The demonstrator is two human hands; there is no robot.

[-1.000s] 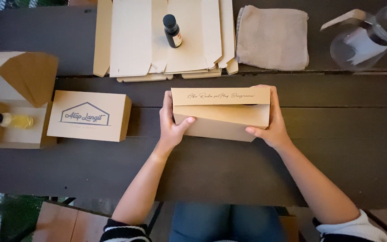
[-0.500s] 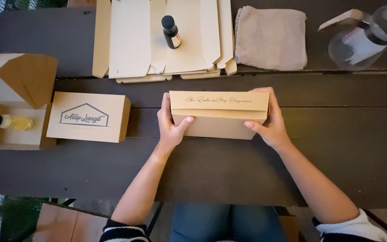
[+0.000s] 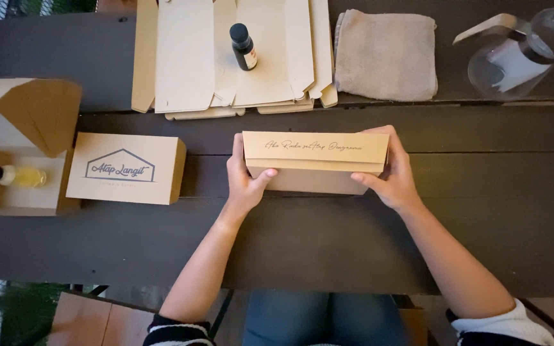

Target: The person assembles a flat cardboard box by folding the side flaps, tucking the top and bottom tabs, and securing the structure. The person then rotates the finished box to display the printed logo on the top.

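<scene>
Fingers (image 3: 379, 131) of the right hand (image 3: 392, 176) curl over the far right corner of a long tan cardboard box (image 3: 315, 160), the thumb pressed against its near face; the left hand (image 3: 245, 182) grips the opposite end the same way, thumb on the near face and the other digits wrapped around the left end. The box sits in the middle of the dark wooden worktop (image 3: 482, 218), directly in front of the person, its lid closed and bearing a line of script. It looks light and fairly stiff, though thin card of this kind would likely dent under a hard squeeze, so the two short ends, where the hands already are, seem the safest places to hold it. Just to the left, apart from the hand, lies a second closed tan box (image 3: 126, 168) with a house outline printed on top. Further left an open box (image 3: 14, 147) holds a small bottle of yellow liquid (image 3: 11, 175) lying on its side. Beyond the held box, a stack of flat unfolded card blanks (image 3: 187, 51) carries a small dark bottle (image 3: 243, 46) standing upright. To the right of the stack is a folded grey cloth (image 3: 386, 54), then a clear glass jug (image 3: 520, 54) at the far right corner. Nothing crowds the held box on its near side.
</scene>
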